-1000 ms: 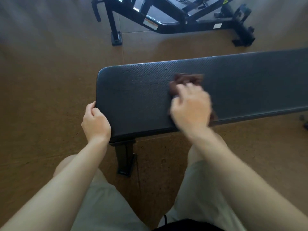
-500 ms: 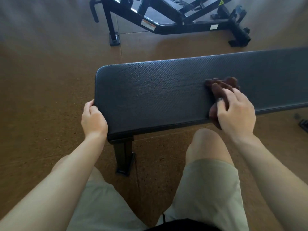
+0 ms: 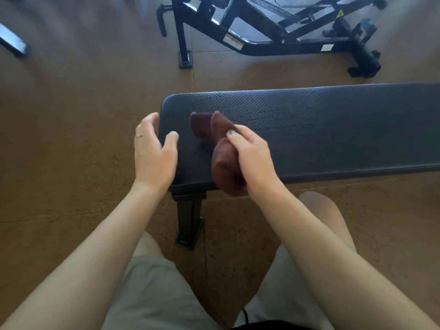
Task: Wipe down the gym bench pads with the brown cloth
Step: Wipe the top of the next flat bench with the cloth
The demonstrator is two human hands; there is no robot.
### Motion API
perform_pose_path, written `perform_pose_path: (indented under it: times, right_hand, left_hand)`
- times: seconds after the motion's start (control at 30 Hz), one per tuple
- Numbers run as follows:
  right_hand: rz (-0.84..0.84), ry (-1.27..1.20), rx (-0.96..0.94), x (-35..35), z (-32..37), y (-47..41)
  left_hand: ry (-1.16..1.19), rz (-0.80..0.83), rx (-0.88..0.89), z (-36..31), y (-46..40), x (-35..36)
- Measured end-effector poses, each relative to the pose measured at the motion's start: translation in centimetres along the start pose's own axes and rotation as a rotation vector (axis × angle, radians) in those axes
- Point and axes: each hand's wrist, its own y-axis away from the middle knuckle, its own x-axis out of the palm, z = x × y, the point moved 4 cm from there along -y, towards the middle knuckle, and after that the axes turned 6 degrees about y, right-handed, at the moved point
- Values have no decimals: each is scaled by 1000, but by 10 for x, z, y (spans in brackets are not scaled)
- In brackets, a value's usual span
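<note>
Head view: the floor (image 3: 71, 144) is a brown, speckled, cork-like surface with a seam running away beyond the bench. Across it lies the bench pad (image 3: 321, 129), black with a fine woven texture and a rounded end corner, carried on a black steel leg (image 3: 190, 220) that stands on the floor below that end.

The right hand (image 3: 254, 158) has its fingers (image 3: 234, 134) curled and clamped on the brown cloth (image 3: 222, 151), which is bunched into thick folds. The cloth sits on the pad just left of those fingers, with one lobe reaching beyond their tips and another hanging toward the pad's near edge under the palm.

The left hand (image 3: 152, 148) is at the pad's end, left of the cloth and apart from it. Its fingers are spread and loosely bent, holding nothing; the thumb lies over the pad's top surface and the other fingers sit by the end face. Whether they touch the pad cannot be told. A thin ring (image 3: 138, 136) shows on one finger.

Well beyond both sets of fingers stands a black gym machine frame (image 3: 273, 41) with a coil spring and white and yellow labels. Far left of the fingers, a dark bar end (image 3: 14, 44) rests on the floor. Below the hands are pale shorts (image 3: 152, 294) and bare knees.
</note>
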Motion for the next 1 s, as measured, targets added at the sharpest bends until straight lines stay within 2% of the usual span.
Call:
perform_pose_path:
  times: [0.03, 0.1, 0.2, 0.27, 0.43, 0.53, 0.6, 0.7, 0.73, 0.77, 0.83, 0.9, 1.0]
  right_hand:
    - [41, -253, 108, -6, -1, -2]
    - [177, -622, 235, -13, 0, 0]
    - [283, -842, 258, -22, 0, 3]
    - [294, -865, 329, -19, -2, 4]
    - [382, -780, 434, -15, 3, 14]
    - [325, -548, 425, -24, 10, 15]
    - [134, -275, 330, -43, 12, 5]
    - [-294, 345, -63, -69, 27, -1]
    - [-342, 531, -241, -63, 31, 2]
    - [-301, 685, -405, -49, 31, 6]
    - [-83, 979, -548, -9, 15, 8]
    - [106, 1261, -482, 24, -10, 0]
    - [134, 1379, -473, 43, -19, -17]
  left_hand:
    - [47, 73, 98, -14, 3, 5]
    - [101, 280, 149, -36, 10, 22]
    - [64, 527, 78, -50, 17, 46]
    - [33, 540, 47, -50, 19, 54]
    - [9, 386, 10, -37, 13, 52]
    - [14, 293, -5, -28, 5, 47]
    - [38, 203, -10, -27, -5, 42]
    - [-133, 249, 7, -27, -19, 43]
    - [-231, 286, 26, -26, -21, 45]
    - [-310, 292, 60, -24, -24, 44]
    - [-377, 204, 142, -21, -28, 36]
    - [-328, 96, 128, -11, -29, 23]
    - [-158, 10, -72, 12, -22, 9]
